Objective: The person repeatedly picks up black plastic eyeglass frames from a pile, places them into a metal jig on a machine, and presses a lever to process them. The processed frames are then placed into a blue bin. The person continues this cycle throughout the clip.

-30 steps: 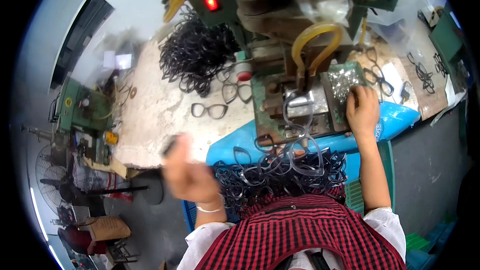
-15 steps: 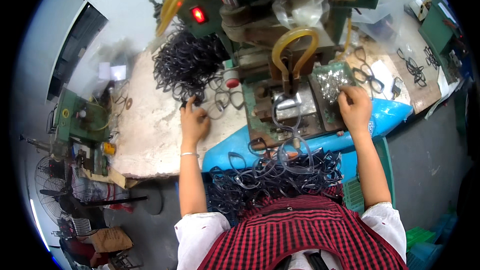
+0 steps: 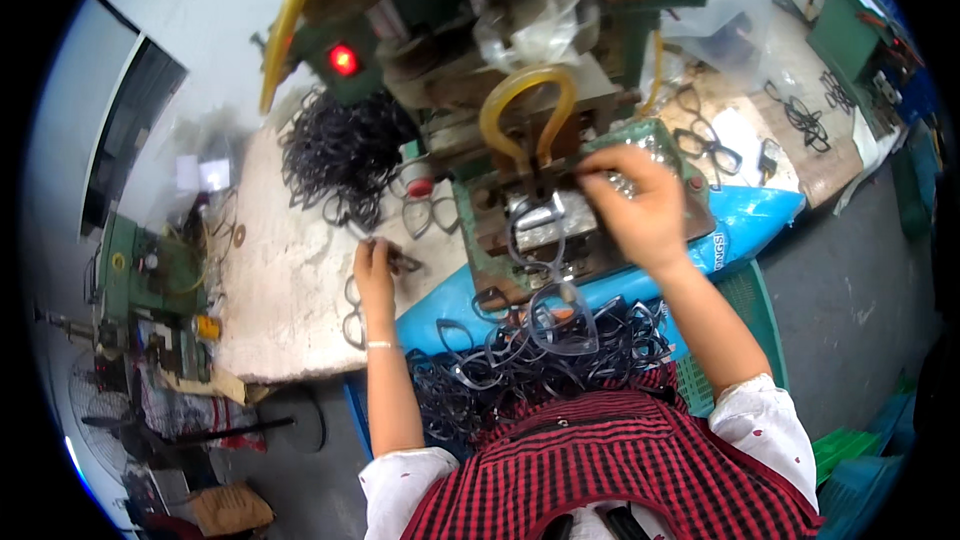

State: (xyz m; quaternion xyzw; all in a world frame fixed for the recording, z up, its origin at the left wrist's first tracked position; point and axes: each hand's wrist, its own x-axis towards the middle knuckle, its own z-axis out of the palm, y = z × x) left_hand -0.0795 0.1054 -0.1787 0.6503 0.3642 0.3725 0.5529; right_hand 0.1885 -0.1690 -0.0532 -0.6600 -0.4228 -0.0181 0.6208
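Observation:
My left hand, over the table left of the press, is closed on a dark eyeglass frame whose rims show beside the wrist. My right hand is raised at the press, fingertips pinched close to the tooling; what they hold, if anything, is too small to make out. One grey eyeglass frame sits on the metal fixture of the green press, its near rim hanging over the front edge. Partly behind my right hand lies a tray of small shiny metal pieces.
A heap of dark eyeglass frames stands at the back left; another pile lies at my lap. Blue plastic sheet covers the table's front edge. A yellow hose loops above the fixture. Loose frames rest at the right.
My left hand has drawn back from the heap toward me with an eyeglass frame. My right hand has moved left from the metal pieces to the press tooling. The view has shifted slightly.

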